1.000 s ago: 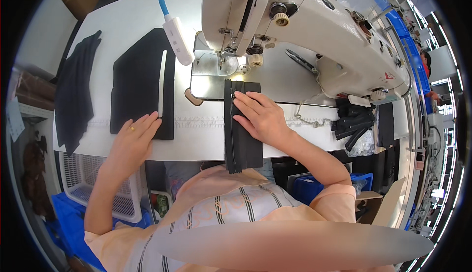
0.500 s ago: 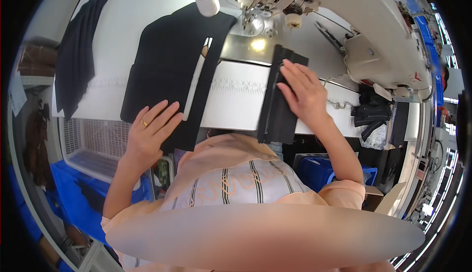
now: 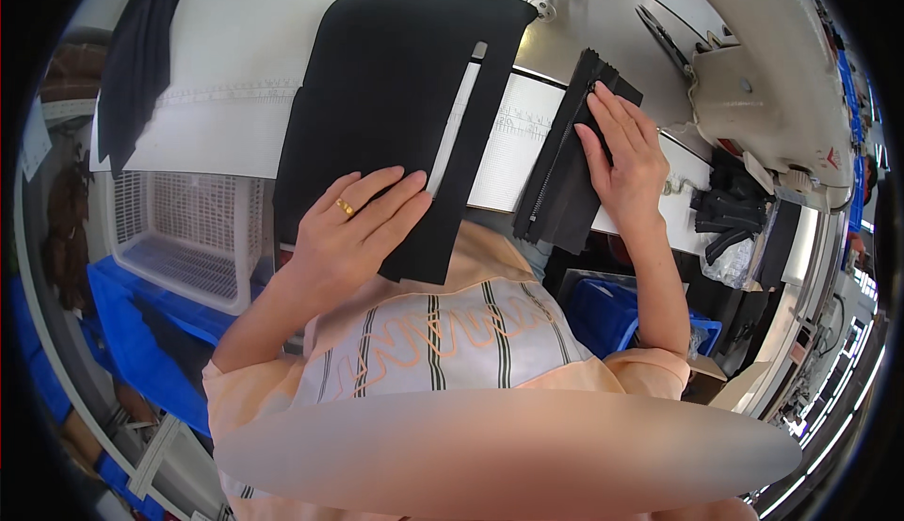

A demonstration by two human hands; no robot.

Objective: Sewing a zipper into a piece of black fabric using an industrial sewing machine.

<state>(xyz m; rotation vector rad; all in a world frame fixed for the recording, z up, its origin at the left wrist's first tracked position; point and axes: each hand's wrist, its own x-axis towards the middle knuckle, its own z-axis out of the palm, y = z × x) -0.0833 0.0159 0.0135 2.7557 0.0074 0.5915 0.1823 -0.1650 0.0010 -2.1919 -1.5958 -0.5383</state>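
Observation:
My left hand (image 3: 363,229) lies with fingers stretched on a large black fabric panel (image 3: 367,88), which has a long narrow slot showing white beneath. The panel reaches from the table's front edge up beside the sewing machine's needle plate (image 3: 541,10). My right hand (image 3: 621,168) rests with fingers extended on a black zipper strip (image 3: 551,182), its fingertips near the zipper's upper end. The strip lies slightly tilted to the right of the panel, across the printed ruler (image 3: 513,121) on the white table (image 3: 217,22).
The machine body (image 3: 782,97) stands at upper right, with black-handled shears (image 3: 664,36) beside it. More zippers (image 3: 725,201) lie at right, a dark fabric piece (image 3: 141,50) at left. Below are a white basket (image 3: 169,239), blue plastic (image 3: 141,333) and a blue bin (image 3: 603,314).
Both hands have moved rightward, carrying the panel and zipper strip along on the table. The panel has slid up toward the needle plate, and the strip now lies more slanted.

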